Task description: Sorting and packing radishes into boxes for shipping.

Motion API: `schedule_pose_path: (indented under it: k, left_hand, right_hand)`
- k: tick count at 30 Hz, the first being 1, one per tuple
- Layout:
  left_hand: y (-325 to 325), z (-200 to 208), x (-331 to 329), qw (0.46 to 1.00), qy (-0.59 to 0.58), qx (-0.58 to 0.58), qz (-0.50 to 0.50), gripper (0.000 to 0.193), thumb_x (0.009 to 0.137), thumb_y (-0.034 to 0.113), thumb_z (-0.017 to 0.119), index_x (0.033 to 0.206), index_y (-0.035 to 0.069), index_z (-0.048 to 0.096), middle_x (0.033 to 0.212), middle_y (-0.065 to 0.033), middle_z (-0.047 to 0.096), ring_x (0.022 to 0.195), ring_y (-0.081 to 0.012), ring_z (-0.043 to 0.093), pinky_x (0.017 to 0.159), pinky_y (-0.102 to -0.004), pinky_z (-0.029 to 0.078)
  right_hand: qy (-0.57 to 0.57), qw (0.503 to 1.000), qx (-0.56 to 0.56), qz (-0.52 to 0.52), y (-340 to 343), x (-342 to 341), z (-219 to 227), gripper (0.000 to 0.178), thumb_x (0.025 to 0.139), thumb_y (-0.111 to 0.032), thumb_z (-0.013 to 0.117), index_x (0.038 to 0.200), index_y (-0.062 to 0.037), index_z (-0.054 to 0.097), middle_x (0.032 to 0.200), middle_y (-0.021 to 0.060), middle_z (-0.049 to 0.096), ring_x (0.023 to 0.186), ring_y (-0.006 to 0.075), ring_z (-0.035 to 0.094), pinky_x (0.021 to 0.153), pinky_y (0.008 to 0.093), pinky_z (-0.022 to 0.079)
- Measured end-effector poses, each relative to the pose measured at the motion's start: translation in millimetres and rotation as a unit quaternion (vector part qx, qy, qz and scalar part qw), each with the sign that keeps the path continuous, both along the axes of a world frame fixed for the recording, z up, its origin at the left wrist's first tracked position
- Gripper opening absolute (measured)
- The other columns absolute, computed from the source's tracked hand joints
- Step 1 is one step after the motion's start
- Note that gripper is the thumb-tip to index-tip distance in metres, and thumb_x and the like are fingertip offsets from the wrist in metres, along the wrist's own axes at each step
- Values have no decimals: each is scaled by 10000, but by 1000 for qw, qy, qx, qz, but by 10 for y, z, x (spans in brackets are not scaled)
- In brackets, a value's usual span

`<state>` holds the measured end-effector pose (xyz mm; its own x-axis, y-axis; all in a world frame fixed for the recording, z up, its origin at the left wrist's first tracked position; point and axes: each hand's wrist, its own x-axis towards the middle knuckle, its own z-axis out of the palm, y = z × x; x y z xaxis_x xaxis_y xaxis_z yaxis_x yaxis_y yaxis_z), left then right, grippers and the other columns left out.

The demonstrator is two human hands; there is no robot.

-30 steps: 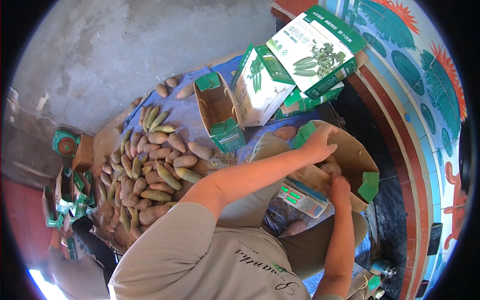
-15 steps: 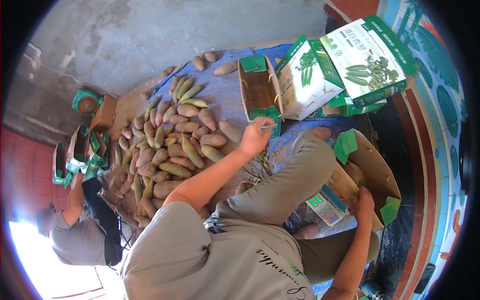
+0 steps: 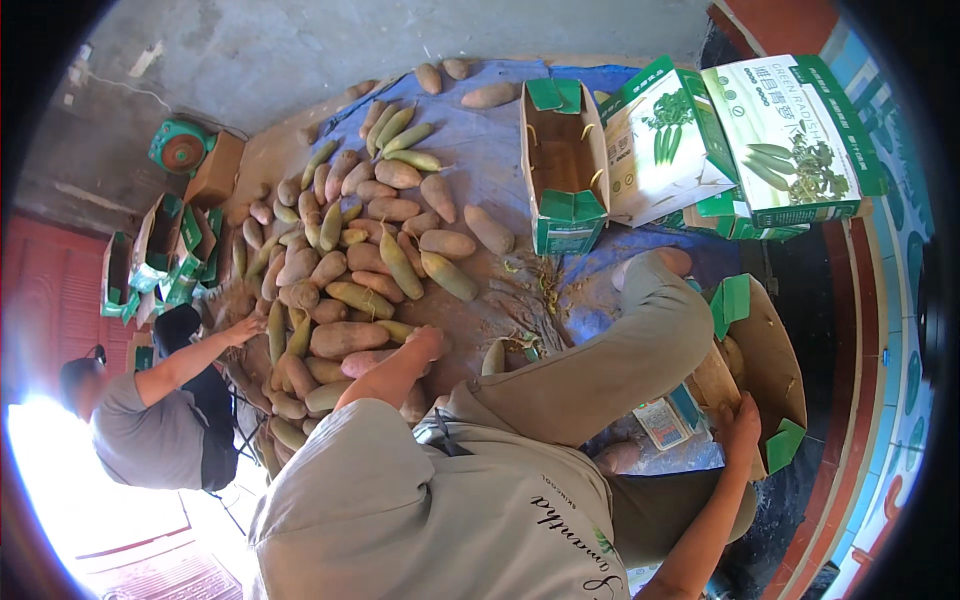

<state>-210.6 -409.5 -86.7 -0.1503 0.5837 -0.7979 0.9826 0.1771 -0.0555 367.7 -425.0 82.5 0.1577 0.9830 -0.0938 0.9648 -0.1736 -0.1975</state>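
My left hand (image 3: 426,344) reaches down at the near right edge of a pile of soil-covered radishes (image 3: 345,338), brownish and green ones. Its fingers point away and are hidden, so I cannot tell whether anything is in them. With my right hand (image 3: 741,420) I grip the near wall of an open cardboard box (image 3: 775,355) with green flaps. A brownish radish (image 3: 733,358) shows partly inside that box. The box rests on or against a digital scale (image 3: 662,422), whose panel sticks out beside my leg.
A blue tarp (image 3: 500,130) lies under part of the pile. An open carton (image 3: 565,160) stands beyond my knee, beside printed radish boxes (image 3: 795,150). At the left another person (image 3: 165,420) reaches toward the pile, near more open cartons (image 3: 160,250) and a green round device (image 3: 180,147).
My left hand has swung from the open carton back left to the pile; the small thin thing it held no longer shows. The other person's hand has moved from the cartons to the radishes.
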Motion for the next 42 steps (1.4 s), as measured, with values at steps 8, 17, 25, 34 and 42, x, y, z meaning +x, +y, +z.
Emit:
schedule_pose_path:
  k: [8,17,25,34,42]
  left_hand:
    - [-479,-65,-88,998,57,-29,-5,414,786,156,546,1197,136,504,1284,-94,437,1222,-296,390,955,-464,356]
    - [-468,149,-242,989,140,-37,19,630,715,191,680,1272,171,387,1273,-93,432,1202,-282,401,950,-506,327]
    - [-577,87,-441,986,160,-48,-26,769,604,233,774,1270,175,394,1243,-82,445,1173,-268,411,928,-461,348]
    - [-566,41,-282,980,168,-21,-108,790,500,297,833,1172,120,458,1165,-101,487,1125,-272,449,866,-405,411]
    - [-535,157,-192,991,86,-20,-100,795,508,287,825,1158,102,408,1118,-118,515,1056,-275,520,860,-377,432]
  right_hand:
    - [-8,999,37,7,-4,72,-84,435,743,-185,626,1091,53,522,1043,246,572,983,380,547,849,399,430]
    - [-15,999,31,-14,-33,76,-76,415,758,-186,625,1092,35,513,1034,235,566,976,384,540,843,415,430]
    - [-11,998,66,5,-33,82,-133,364,757,-168,605,1051,34,529,969,236,583,920,387,557,790,406,439]
    - [-30,998,51,6,-45,105,-162,409,762,-177,615,1093,41,518,1025,241,572,964,374,549,837,398,434]
    - [-28,1000,14,-2,-26,45,-97,447,763,-191,630,1117,48,498,1079,243,553,1013,379,526,879,415,420]
